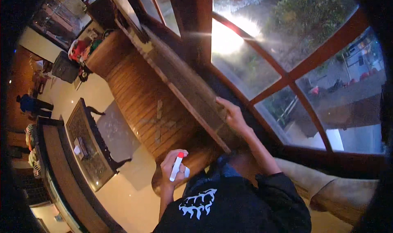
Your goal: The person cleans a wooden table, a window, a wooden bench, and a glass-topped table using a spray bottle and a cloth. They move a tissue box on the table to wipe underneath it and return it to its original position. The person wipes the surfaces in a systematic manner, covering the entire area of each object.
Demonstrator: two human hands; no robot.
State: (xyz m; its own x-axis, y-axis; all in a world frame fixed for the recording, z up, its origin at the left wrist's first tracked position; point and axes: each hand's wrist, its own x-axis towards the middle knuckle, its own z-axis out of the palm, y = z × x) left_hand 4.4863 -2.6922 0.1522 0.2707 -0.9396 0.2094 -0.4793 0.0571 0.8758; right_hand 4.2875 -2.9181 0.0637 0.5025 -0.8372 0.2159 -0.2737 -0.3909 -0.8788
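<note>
My left hand is closed around a white bottle with a red cap; some white material, perhaps a cloth or paper, shows beside its fingers. Further right, my right hand reaches to the far edge of a long brown ledge, its fingers extended at that edge. Whether it grips anything cannot be told. Between the ledge and the floor lies a curved, slatted wooden bench with crossed strips of tape on its seat.
A paned window rises on the right, above a pale cushioned seat. Left of the bench stands a carved low table holding a small box, with a long sofa beyond. A person in blue stands far left, near a dark bin.
</note>
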